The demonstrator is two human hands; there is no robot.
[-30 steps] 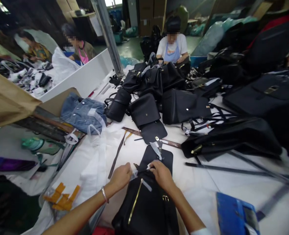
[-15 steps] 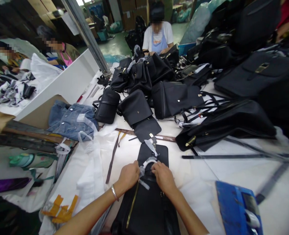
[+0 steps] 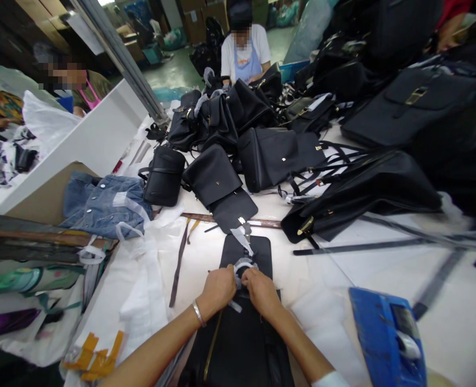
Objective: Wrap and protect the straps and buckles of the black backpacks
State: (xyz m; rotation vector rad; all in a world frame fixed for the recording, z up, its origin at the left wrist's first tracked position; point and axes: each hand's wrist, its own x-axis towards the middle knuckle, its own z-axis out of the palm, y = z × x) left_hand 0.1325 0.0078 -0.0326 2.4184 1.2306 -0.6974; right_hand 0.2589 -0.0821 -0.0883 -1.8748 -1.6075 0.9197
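Observation:
A black backpack point(image 3: 240, 344) with a gold side zipper lies in front of me, its flap point(image 3: 262, 250) spread out away from me. At its top, a carry handle point(image 3: 245, 263) is wrapped in whitish film. My left hand point(image 3: 221, 287) is closed at the left end of this handle, fingertips pinching the wrapping. Closed fingers of my right hand point(image 3: 260, 290) grip the handle's right side, close beside the left ones. What lies between the fingertips is partly hidden. A loose strip of film point(image 3: 235, 306) shows below the left fingers.
Several black bags, including an open-flapped one point(image 3: 217, 183), cover the far side. A denim garment point(image 3: 105, 204) lies left; a blue box-like object point(image 3: 383, 333) is at right. Black straps point(image 3: 330, 249) cross the table. A co-worker point(image 3: 246, 54) sits opposite; a metal post point(image 3: 121, 59) rises at left.
My right hand has moved left, and the two hands are closer together at the handle. The whole view has shifted slightly. The backpack stays in front of me.

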